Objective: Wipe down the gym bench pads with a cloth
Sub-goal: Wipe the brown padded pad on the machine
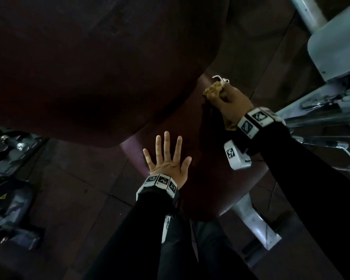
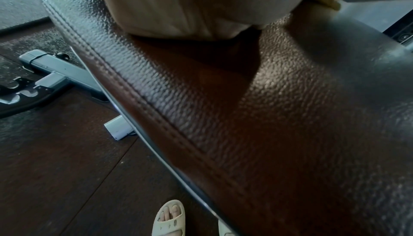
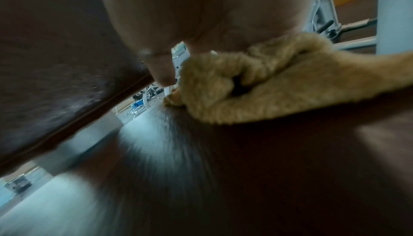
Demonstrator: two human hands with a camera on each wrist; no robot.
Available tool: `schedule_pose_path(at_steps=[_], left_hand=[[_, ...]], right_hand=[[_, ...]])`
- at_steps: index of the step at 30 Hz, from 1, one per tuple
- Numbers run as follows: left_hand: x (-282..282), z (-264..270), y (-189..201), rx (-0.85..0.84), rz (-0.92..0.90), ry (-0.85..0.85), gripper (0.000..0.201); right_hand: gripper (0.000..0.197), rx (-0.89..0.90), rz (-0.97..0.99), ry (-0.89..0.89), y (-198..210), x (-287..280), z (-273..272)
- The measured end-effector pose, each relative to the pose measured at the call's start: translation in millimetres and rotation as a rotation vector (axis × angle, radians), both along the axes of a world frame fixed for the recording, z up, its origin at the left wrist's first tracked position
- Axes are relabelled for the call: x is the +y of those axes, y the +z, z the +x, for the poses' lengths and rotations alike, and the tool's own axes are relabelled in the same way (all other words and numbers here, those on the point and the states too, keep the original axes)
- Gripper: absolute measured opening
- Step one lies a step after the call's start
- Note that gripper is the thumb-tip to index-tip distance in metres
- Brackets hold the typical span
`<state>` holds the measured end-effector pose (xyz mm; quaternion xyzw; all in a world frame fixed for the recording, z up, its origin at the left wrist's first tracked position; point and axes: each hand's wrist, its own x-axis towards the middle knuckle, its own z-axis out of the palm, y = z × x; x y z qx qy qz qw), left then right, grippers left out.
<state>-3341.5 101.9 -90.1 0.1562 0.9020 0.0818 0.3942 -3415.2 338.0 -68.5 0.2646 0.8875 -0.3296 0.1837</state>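
The person's left hand point(image 1: 167, 160) lies flat on the brown seat pad point(image 1: 206, 178), with all 5 fingers spread wide and holding nothing. A bit farther along the same pad, the right hand point(image 1: 231, 107) grips a bunched-up tan cloth point(image 1: 212, 90) and presses it onto the pad near its far end. Just past the cloth, the big dark back pad point(image 1: 93, 63) leans up over the seat. A grey metal frame point(image 1: 331, 41) stands off to the right.

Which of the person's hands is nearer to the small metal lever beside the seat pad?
Right. The right hand, gripping the cloth, is just below the metal lever. The left hand lies flat on the seat pad, well short of it.
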Motion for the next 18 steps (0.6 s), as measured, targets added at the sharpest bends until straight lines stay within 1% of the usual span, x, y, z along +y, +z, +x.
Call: schedule_pose_path(at_steps=[3, 5, 7, 9, 12, 14, 15, 18], left_hand=[[0, 2, 0, 0.01, -0.007, -0.002, 0.06], [0, 2, -2, 0.021, -0.011, -0.001, 0.06], [0, 2, -3, 0.024, -0.018, -0.004, 0.06], [0, 1, -3, 0.008, -0.024, -0.007, 0.06], [0, 0, -2, -0.018, -0.039, -0.006, 0.06], [1, -1, -1, -0.032, -0.045, -0.009, 0.059], [1, -1, 0, -0.037, -0.044, -0.007, 0.059], [2, -1, 0, -0.033, -0.047, -0.007, 0.06]], right_hand=[[0.062, -0.033, -0.029, 0.035, -4, 5, -33], [0.064, -0.041, -0.126, 0.019, -6, 11, -50], [0.061, -0.011, -0.243, 0.007, -10, 16, -57], [0.052, 0.036, -0.353, -0.041, -16, 23, -53], [0.043, 0.094, -0.421, -0.113, -19, 34, -26], [0.044, 0.15, -0.548, -0.136, -19, 41, -3], [0.045, 0.164, -0.57, -0.144, -19, 43, 6], [0.045, 0.152, -0.632, -0.165, -13, 42, 6]])
